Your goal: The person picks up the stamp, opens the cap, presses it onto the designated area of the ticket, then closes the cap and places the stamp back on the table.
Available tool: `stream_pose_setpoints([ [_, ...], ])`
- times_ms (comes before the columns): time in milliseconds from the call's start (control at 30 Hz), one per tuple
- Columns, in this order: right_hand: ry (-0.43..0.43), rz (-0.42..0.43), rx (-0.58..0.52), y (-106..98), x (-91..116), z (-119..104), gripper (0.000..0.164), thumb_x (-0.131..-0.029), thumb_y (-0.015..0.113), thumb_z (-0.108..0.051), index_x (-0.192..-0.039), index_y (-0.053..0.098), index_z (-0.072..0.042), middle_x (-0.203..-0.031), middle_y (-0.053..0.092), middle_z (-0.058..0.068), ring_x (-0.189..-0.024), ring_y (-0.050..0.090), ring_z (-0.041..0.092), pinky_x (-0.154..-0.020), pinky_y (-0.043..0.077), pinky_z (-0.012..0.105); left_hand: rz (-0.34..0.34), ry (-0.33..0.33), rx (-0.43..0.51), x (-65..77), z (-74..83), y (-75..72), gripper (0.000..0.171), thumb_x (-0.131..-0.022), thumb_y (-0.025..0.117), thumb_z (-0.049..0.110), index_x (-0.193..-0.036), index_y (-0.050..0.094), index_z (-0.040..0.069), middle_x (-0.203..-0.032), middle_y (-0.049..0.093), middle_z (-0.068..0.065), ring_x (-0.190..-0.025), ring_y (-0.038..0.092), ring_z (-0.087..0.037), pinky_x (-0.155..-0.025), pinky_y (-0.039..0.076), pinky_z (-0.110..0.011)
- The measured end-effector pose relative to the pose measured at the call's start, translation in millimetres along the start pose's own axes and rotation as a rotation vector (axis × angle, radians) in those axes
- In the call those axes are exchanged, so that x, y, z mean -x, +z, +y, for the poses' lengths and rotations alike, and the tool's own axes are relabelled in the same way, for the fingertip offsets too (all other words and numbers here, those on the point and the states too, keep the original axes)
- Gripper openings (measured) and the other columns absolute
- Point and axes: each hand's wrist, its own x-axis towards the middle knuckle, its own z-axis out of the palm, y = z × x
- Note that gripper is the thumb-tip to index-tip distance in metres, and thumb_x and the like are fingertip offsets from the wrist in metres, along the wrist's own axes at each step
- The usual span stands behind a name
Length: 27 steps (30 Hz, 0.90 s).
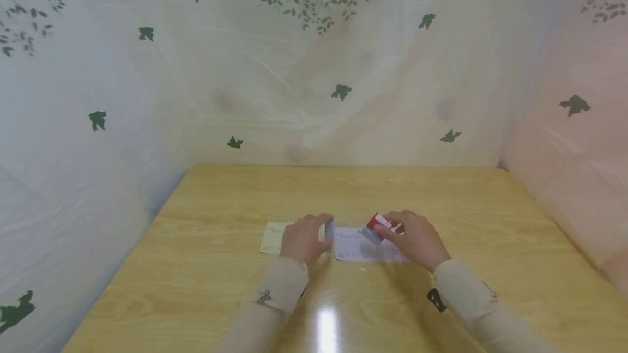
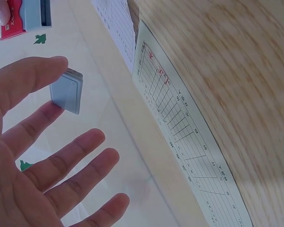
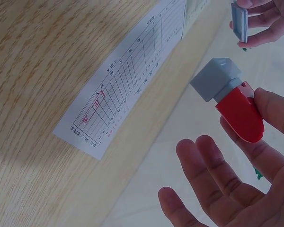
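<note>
My right hand (image 1: 417,237) pinches a red and grey stamp (image 3: 240,113) between thumb and index finger, its grey head tilted away from the palm. The other fingers of that hand spread free in the right wrist view. Between the thumb and index finger of my left hand (image 1: 301,238) is a small grey stamp cap (image 2: 67,92), apart from the stamp. Below the right hand lies a white printed form (image 1: 350,252) with red marks in its grid. A pale green printed form (image 1: 271,237), also marked in red, lies beside it, partly hidden behind the left hand.
Both forms lie flat on a light wood-grain table (image 1: 221,195). Pale curtains (image 1: 294,70) with green leaf prints hang behind the table and along both sides. A black strap (image 1: 436,299) shows under the right sleeve.
</note>
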Motion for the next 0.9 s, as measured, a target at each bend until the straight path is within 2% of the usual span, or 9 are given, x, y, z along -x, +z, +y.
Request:
stream_pose_setpoints([
  [167,0.015,0.010,-0.012,0.8,0.2,0.9,0.051,-0.096,0.070,-0.041,-0.131,0.066,-0.004,-0.107,0.069,0.011,-0.095,0.064,0.026,-0.078,0.055,0.047,0.001,0.009,0.001,0.6,1.3,-0.5,0.050,-0.086,0.082,0.025,-0.133,0.066,0.020,-0.122,0.070,-0.011,-0.099,0.069,-0.031,-0.082,0.056,-0.047],
  [400,0.052,-0.007,-0.062,3.0,0.0,-1.6,0.054,-0.097,0.068,-0.045,-0.132,0.066,-0.004,-0.113,0.069,0.012,-0.097,0.064,0.027,-0.079,0.055,0.047,0.002,0.016,-0.001,1.6,1.1,-0.2,0.050,-0.086,0.083,0.024,-0.132,0.066,0.019,-0.119,0.071,-0.011,-0.092,0.070,-0.029,-0.073,0.057,-0.042],
  [733,0.089,0.001,-0.126,8.8,1.3,-0.1,0.049,-0.097,0.068,-0.042,-0.130,0.067,-0.005,-0.115,0.070,0.013,-0.098,0.065,0.027,-0.080,0.055,0.047,-0.004,0.011,0.029,1.9,-0.8,5.6,0.050,-0.086,0.082,0.024,-0.133,0.066,0.018,-0.116,0.072,-0.012,-0.084,0.069,-0.026,-0.068,0.057,-0.038],
  [900,0.092,0.017,-0.141,10.1,1.9,1.3,0.048,-0.098,0.067,-0.041,-0.130,0.067,-0.004,-0.122,0.068,0.018,-0.103,0.065,0.030,-0.085,0.055,0.051,0.007,0.013,0.041,1.0,0.3,6.1,0.050,-0.086,0.082,0.024,-0.133,0.066,0.019,-0.117,0.072,-0.012,-0.089,0.069,-0.028,-0.077,0.058,-0.044],
])
